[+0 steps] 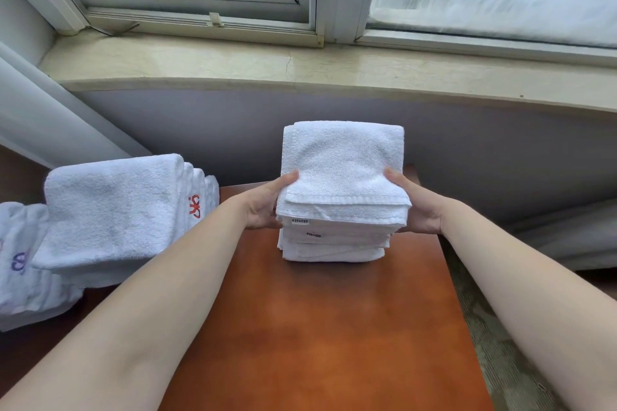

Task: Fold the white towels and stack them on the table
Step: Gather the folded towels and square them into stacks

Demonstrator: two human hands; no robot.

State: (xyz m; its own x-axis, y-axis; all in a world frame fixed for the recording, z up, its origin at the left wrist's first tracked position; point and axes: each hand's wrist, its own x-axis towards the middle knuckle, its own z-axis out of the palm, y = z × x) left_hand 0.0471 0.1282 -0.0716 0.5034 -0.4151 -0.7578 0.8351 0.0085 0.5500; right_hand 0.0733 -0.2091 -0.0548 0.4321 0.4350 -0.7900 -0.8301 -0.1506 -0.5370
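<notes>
At centre frame, the left hand (267,207) and right hand (414,207) clasp the folded white towels (340,190) stacked on the table (334,327); uneven squeezing could topple them.

Left hand (267,207), right hand (417,207) — bare; forearms sleeveless — no jewellery.

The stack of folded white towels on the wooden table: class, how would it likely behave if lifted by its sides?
The stack of folded white towels is probably soft and floppy: its terry layers sag unevenly at the front edge. Layers may slide apart, since their edges sit staggered. The left hand and right hand grip opposite sides, suggesting it needs two-handed support.
</notes>
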